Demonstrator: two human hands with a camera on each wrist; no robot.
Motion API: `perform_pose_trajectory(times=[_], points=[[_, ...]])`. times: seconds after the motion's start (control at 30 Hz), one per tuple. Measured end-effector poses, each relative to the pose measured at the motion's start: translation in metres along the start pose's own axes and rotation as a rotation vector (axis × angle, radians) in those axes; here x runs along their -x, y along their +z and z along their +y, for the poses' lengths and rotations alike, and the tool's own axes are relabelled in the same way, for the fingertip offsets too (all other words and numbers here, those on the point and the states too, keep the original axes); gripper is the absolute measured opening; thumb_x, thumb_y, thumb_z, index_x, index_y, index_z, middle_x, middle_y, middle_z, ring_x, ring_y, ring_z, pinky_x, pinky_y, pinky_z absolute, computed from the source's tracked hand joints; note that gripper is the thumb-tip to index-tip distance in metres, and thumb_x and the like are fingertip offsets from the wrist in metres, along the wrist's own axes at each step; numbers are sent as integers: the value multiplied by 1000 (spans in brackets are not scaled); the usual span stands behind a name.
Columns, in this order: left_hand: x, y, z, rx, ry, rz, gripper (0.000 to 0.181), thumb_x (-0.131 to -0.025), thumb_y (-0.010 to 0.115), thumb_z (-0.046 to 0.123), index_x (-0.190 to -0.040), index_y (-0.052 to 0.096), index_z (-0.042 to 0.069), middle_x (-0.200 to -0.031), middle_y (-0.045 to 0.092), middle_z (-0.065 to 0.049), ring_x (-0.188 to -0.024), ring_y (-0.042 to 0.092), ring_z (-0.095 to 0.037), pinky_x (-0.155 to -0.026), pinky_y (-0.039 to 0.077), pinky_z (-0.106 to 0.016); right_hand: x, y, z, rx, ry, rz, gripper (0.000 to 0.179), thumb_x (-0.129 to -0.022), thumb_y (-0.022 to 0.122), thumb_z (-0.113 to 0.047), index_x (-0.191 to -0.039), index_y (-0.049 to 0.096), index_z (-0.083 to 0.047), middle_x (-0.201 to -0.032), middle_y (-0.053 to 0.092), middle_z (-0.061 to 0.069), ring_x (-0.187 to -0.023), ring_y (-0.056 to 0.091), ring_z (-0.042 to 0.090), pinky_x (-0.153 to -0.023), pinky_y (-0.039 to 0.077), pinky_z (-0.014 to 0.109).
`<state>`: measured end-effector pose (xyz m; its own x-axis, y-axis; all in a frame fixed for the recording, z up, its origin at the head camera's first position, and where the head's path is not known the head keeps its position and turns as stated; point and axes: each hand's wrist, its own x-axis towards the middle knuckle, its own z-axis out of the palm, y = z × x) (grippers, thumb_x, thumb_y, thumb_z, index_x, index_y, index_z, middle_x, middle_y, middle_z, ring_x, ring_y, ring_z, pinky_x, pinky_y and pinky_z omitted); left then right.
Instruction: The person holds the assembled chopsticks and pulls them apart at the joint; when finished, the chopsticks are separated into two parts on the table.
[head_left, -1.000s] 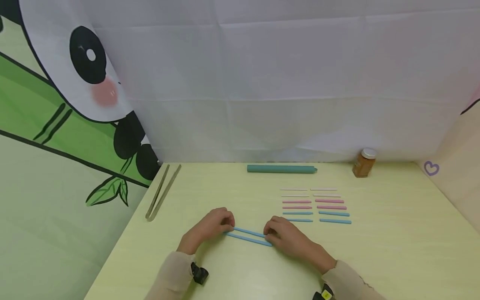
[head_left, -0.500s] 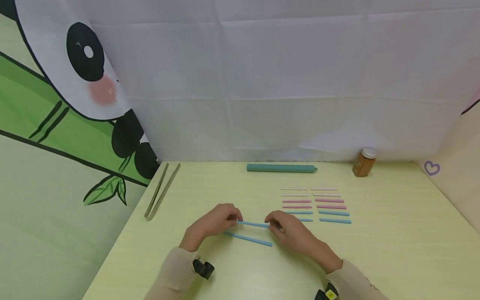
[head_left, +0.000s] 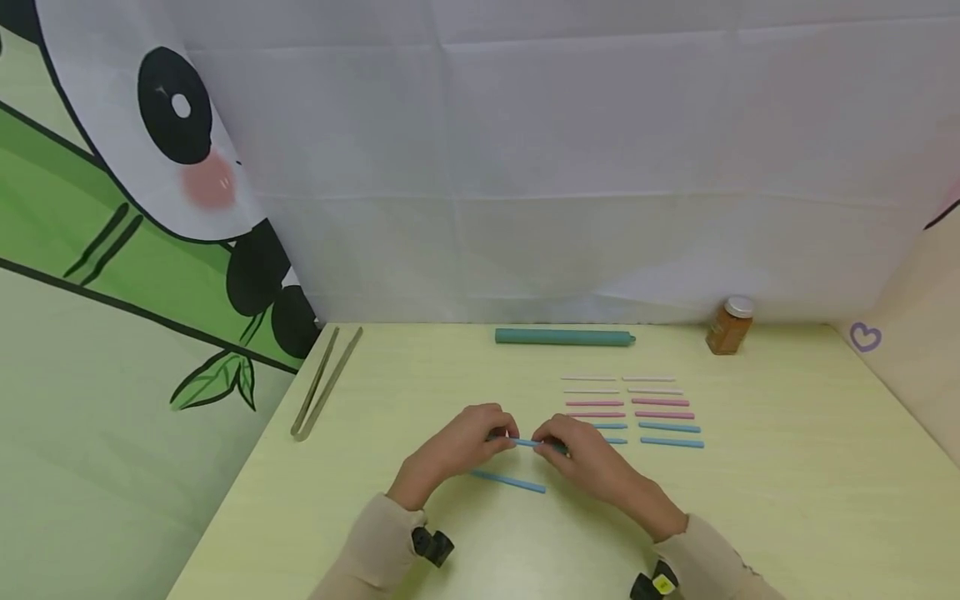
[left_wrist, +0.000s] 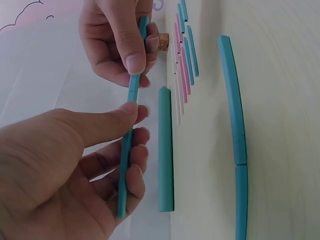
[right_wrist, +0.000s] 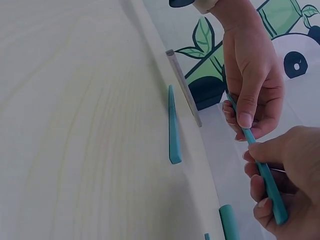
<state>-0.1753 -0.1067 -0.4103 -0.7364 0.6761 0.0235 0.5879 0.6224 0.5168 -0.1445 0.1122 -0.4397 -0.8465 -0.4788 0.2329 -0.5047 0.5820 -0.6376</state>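
Note:
Both hands hold one slim blue stick [head_left: 526, 442] above the table. My left hand [head_left: 467, 443] pinches it between thumb and curled fingers. Close beside it, my right hand [head_left: 596, 467] grips the other part the same way. Between the two thumbs, the left wrist view shows a seam across the held stick [left_wrist: 125, 165]. A second blue stick [head_left: 517, 482] lies on the table below the hands. A seam also crosses that lying stick [left_wrist: 233, 95]. The right wrist view shows the right hand [right_wrist: 295, 165] nearest, with the left hand [right_wrist: 255, 75] beyond it.
Right of the hands lie paired rows of blue sticks [head_left: 671, 443], pink sticks [head_left: 663, 402] and thin pale sticks [head_left: 648, 379]. At the back are a green cylinder [head_left: 564, 337] and a brown jar [head_left: 727, 329] with a pale lid. Metal tongs [head_left: 330, 383] lie at the left edge.
Both hands have lifted the farther of two blue sticks off the table. My left hand has moved right, close to the right hand. The nearer stick stays down.

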Motion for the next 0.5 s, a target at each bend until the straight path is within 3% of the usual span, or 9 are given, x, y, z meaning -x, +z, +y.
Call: perform_pose_trajectory(times=[0.5], points=[[-3, 0, -1, 17, 87, 62, 7, -93, 62, 16, -91, 67, 12, -84, 57, 4, -73, 52, -5, -69, 46, -20, 5, -6, -2, -6, -5, 19, 5, -97, 57, -16, -95, 61, -17, -88, 57, -9, -72, 47, 4, -64, 44, 21]])
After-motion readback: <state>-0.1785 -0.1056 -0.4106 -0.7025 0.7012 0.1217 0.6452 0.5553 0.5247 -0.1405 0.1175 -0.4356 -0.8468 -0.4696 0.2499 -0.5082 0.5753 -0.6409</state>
